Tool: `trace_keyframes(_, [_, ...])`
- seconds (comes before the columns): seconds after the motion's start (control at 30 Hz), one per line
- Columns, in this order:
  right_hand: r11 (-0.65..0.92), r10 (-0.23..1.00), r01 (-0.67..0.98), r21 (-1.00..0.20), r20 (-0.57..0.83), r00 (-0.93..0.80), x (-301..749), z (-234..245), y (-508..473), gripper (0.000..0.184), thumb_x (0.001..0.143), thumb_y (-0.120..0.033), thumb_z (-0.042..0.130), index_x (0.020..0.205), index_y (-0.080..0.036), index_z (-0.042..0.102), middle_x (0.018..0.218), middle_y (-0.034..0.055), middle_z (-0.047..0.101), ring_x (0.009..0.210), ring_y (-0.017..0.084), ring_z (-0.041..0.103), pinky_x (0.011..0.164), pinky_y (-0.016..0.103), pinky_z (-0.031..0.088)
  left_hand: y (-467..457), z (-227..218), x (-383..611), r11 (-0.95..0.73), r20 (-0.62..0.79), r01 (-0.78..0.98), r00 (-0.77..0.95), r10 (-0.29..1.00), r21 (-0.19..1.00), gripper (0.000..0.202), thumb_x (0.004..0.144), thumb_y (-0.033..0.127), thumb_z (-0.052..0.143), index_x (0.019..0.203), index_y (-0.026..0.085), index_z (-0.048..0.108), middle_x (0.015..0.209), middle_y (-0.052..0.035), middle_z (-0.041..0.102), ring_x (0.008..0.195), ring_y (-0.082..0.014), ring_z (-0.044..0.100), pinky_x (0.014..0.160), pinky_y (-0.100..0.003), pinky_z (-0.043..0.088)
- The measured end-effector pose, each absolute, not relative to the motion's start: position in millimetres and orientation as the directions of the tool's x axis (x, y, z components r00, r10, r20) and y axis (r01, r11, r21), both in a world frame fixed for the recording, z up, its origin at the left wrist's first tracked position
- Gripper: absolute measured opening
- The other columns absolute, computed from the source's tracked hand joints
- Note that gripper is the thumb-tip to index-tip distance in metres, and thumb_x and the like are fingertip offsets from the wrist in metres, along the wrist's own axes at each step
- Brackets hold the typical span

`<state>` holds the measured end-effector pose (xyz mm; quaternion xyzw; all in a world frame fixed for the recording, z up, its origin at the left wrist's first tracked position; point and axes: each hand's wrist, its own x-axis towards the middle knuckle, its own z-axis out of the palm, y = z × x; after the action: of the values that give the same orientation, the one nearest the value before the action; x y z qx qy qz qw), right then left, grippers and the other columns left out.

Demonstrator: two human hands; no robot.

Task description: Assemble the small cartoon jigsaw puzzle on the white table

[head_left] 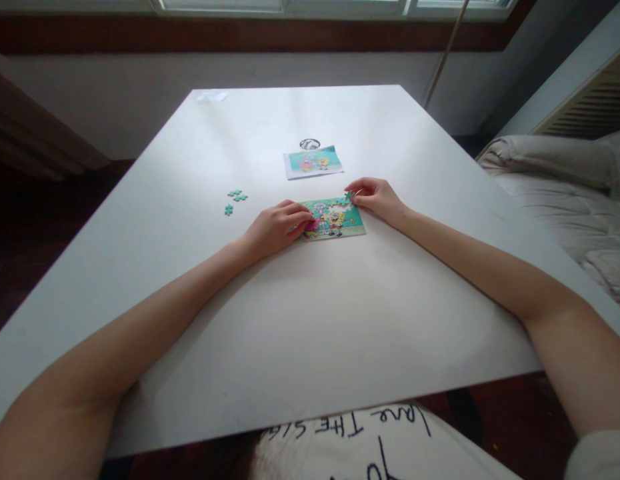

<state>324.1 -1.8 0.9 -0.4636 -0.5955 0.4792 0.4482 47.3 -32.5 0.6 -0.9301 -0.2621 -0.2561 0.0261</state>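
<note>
While three loose teal pieces [235,199] lie far left on the white surface [310,313], the left hand [276,227] presses flat on the puzzle [335,219]. The right hand [376,197] pinches a puzzle piece [349,195] at its top corner.

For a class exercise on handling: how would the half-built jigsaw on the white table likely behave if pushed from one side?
The jigsaw lies flat and thin, so it would probably slide easily on the smooth table. Its interlocked pieces might buckle or separate, perhaps why the left hand rests on it.
</note>
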Motion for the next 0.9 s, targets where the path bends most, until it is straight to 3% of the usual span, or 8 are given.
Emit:
trace_keyframes(0.43, [0.194,0.967,0.242,-0.951,0.144,-0.209,327.0,2.5,-2.2,0.029,0.059,-0.021,0.077,0.086,-0.015,0.072,0.075,0.0006,0.068,0.068,0.011,0.056,0.065,0.027,0.049,-32.5,-0.1,48.0,-0.871,0.510,0.486,0.733,0.450,0.069,0.026,0.101,0.028,0.047,0.104,0.020,0.072,0.103,-0.0040,0.075,0.092,-0.0161,0.066,0.079,-0.026,0.053])
trace_keyframes(0.9, [0.192,0.970,0.241,-0.951,0.147,-0.194,325.6,2.8,-0.7,0.023,0.057,-0.012,0.066,0.079,-0.015,0.072,0.073,-0.0011,0.066,0.069,0.011,0.055,0.065,0.026,0.043,-34.0,2.3,48.9,-0.865,0.501,0.494,0.730,0.465,0.083,0.027,0.101,0.029,0.047,0.102,0.020,0.073,0.103,-0.0042,0.075,0.092,-0.0161,0.066,0.079,-0.026,0.053])
